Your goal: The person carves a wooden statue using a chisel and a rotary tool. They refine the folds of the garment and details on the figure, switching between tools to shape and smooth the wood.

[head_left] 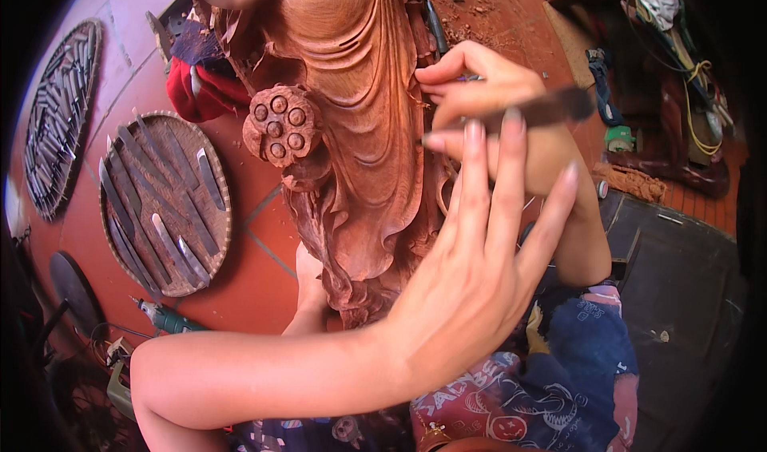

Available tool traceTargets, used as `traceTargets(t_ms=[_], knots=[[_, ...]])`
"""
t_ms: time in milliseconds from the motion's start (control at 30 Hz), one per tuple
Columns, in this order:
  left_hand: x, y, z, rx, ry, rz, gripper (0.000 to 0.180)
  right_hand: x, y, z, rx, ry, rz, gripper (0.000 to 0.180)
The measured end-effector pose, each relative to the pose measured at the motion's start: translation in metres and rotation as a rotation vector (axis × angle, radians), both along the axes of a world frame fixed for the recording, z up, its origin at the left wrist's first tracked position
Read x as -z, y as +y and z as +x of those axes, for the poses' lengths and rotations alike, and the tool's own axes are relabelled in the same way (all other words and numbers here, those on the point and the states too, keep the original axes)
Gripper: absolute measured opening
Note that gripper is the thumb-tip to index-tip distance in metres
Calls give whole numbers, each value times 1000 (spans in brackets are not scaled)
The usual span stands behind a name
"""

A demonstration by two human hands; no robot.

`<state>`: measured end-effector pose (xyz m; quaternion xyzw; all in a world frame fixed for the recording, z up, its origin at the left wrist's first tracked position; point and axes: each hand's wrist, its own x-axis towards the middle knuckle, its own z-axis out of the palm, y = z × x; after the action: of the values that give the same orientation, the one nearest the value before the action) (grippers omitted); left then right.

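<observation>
A reddish-brown wood carving (pixel 343 132) with flowing robe folds lies in front of me, a lotus seed pod (pixel 283 126) with several round seeds on its left side. My right hand (pixel 495 85) is at the carving's right edge, its fingers closed round a dark, flat carving knife (pixel 551 109), partly blurred. The knife's narrow end points left at the wood. From the lower left my left arm crosses in front, and my left hand (pixel 471 252) has its fingers stretched out and spread. Its fingertips reach the knife, but whether they press on it is unclear. Its thumb is hidden.
On the left, a round woven tray (pixel 223 212) holds several carving knives; a second tray (pixel 97 61) is packed with tools. A green power tool (pixel 168 318) lies below them. Wood shavings (pixel 479 9) litter the tiled floor. Dark wooden furniture (pixel 679 109) with cables stands right.
</observation>
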<state>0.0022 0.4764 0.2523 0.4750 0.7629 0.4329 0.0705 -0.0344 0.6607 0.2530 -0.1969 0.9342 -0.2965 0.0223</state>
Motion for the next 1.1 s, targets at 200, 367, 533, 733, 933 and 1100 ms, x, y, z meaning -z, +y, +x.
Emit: traceTargets(t_ms=[200,367,533,733,933,1100], knots=[[5,10,-13,-89,54,78,69,6,7,-19,80,-65,-123,22],[3,-6,9,-8,-13,1,68,-3,-2,-6,-63,73,58,20],[8,6,-9,-90,64,71,66,-2,1,-21,68,-99,-33,17],[10,4,-5,-49,50,54,69,4,6,-13,60,-43,-67,26],[11,3,-9,-72,54,39,71,6,7,-20,-5,22,-29,23],[2,-2,6,-47,-37,40,70,0,0,-9,-22,-14,-4,19]])
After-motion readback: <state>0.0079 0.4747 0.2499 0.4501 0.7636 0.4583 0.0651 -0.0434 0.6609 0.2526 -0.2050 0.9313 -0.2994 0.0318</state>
